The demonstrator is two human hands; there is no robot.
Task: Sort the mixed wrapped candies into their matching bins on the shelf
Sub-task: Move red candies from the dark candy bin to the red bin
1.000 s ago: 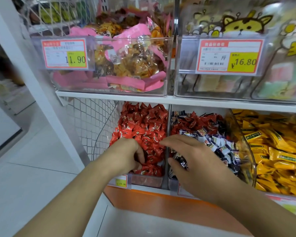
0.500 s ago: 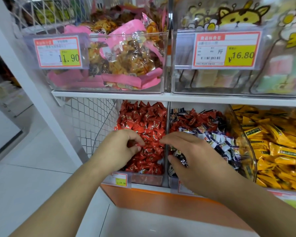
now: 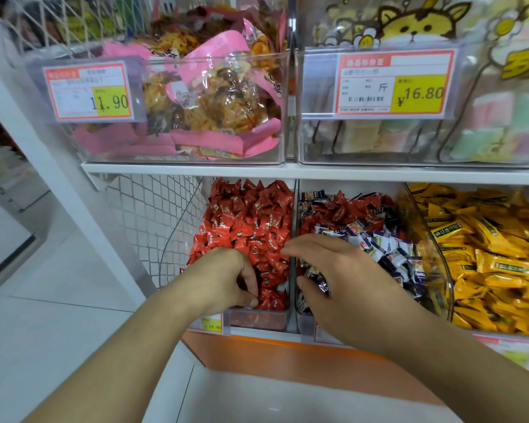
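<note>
Your left grip (image 3: 226, 277) has slid nearer the bin front, fingers curled among red candies (image 3: 251, 221). Your right grip (image 3: 345, 288) stays spread, loosely open, over mixed candies (image 3: 376, 239) just beside it.

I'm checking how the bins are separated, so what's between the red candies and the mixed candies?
In the head view, a clear upright divider wall stands between the red candies and the mixed candies; nothing else shows there.

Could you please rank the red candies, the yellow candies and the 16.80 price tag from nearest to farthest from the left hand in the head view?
1. The red candies: the left hand is in their bin, fingers among them.
2. The yellow candies: same lower shelf, far right bin.
3. The 16.80 price tag: upper shelf, right.
</note>
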